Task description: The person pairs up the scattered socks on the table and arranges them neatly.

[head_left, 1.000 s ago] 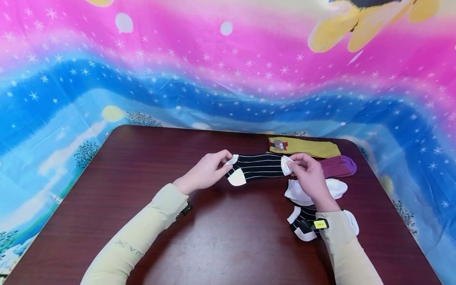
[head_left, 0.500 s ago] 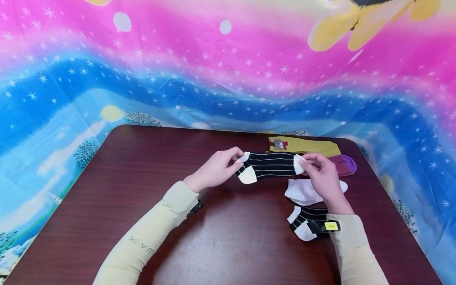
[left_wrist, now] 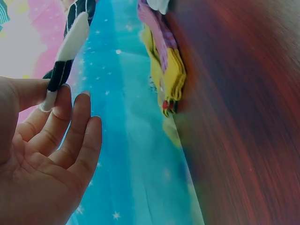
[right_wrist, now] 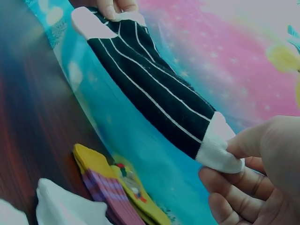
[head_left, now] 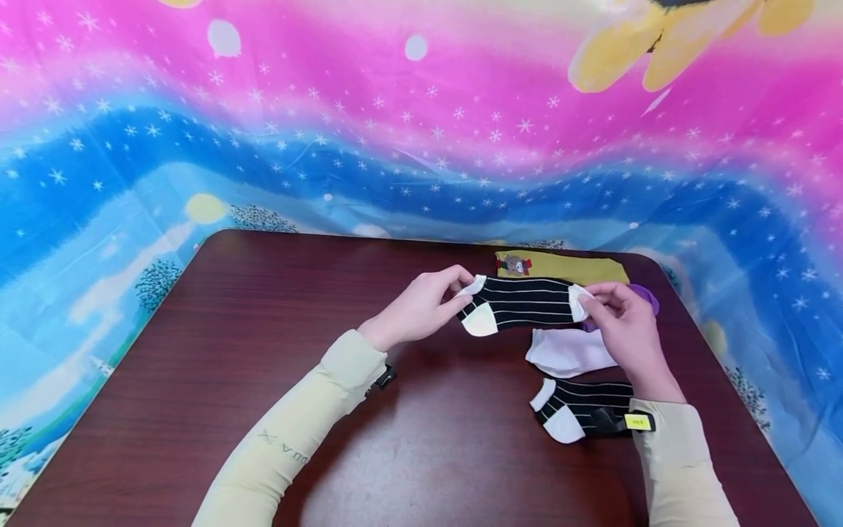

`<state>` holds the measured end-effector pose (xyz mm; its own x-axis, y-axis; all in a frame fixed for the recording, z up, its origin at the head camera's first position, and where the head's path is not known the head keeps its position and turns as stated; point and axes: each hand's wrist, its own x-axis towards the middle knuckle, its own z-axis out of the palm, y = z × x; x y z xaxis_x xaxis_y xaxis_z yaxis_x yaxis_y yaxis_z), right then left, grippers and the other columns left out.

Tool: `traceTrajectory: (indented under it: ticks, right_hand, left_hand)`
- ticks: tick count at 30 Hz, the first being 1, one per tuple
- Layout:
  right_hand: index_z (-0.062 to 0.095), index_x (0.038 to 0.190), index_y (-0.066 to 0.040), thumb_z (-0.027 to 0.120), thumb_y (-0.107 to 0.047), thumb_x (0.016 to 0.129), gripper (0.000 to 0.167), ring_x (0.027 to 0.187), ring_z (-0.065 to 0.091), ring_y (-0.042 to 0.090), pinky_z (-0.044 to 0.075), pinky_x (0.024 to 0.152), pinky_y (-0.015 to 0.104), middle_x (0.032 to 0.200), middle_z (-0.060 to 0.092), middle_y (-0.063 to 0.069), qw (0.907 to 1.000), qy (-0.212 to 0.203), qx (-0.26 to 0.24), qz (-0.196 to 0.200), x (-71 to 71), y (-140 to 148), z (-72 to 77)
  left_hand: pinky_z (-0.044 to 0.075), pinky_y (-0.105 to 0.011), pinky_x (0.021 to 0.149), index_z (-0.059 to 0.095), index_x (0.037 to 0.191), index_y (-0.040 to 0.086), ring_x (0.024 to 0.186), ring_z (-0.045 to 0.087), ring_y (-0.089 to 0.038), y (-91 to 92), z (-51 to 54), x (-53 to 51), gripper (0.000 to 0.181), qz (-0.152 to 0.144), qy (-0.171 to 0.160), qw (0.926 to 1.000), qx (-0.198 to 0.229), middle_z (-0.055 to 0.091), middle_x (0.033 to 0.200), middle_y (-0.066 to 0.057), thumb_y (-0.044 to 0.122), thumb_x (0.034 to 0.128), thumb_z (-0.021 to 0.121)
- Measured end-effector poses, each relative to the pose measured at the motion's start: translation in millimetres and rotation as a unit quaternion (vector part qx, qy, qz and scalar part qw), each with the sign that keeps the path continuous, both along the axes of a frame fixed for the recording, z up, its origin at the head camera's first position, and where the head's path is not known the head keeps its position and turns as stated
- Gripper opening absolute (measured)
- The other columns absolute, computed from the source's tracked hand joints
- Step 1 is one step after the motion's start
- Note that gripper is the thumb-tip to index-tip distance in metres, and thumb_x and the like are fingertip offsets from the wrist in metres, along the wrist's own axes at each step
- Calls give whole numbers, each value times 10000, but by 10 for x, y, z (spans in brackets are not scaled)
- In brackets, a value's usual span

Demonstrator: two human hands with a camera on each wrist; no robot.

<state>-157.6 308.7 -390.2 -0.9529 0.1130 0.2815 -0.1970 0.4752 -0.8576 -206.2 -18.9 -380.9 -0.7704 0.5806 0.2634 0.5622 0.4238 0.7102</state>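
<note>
A black sock with thin white stripes and a white cuff, heel and toe (head_left: 530,301) is stretched out sideways above the table between both hands. My left hand (head_left: 424,304) pinches its white cuff between thumb and forefinger; in the left wrist view the other fingers of that hand (left_wrist: 51,140) are spread loosely. At the other end my right hand (head_left: 626,329) pinches the white toe, which the right wrist view shows between thumb and fingers (right_wrist: 262,173). A matching striped sock (head_left: 593,402) lies on the table, partly hidden by the right wrist.
White socks (head_left: 569,351) lie under the right hand. Behind the held sock lie yellow socks with a bear picture (head_left: 573,267) and a purple-toed sock (head_left: 645,298), partly covered. The dark wooden table (head_left: 296,293) meets a printed cloth (head_left: 369,146) at its back edge.
Both hands have moved to the right and slightly up in the head view, carrying the stretched striped sock. More of the matching sock on the table shows beside the right wrist.
</note>
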Motion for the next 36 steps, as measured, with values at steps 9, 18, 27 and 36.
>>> traceTrajectory:
  ticks: [9,18,27,36]
  right_hand:
    - [674,1158,-15,680,-186,1002,231,739,605,99,468,647,174,855,678,-65,9971,-67,459,-606,146,242,55]
    - [688,1148,-62,687,-216,999,215,762,602,76,457,644,153,854,681,-90,9965,-177,460,-681,293,432,82]
    - [691,1138,-86,691,-201,995,184,745,607,40,449,633,147,857,682,-105,9956,-259,572,-697,419,587,102]
    - [696,1119,-84,699,-182,988,163,711,607,22,435,622,140,834,687,-136,9937,-253,799,-747,515,695,100]
  left_hand:
    - [438,-281,722,610,1251,113,777,558,-176,235,36,88,228,-456,-105,9988,168,639,943,40,179,1033,628]
    - [445,-248,764,610,1269,103,815,570,-152,401,34,148,247,-645,-95,9977,160,627,953,37,183,1036,621]
    - [437,-225,740,609,1268,95,776,546,-132,512,55,249,241,-899,-90,9955,269,624,941,41,160,1036,617]
    - [450,-183,732,603,1280,114,817,573,-42,591,8,330,249,-1094,-201,9937,115,644,967,79,163,1036,621]
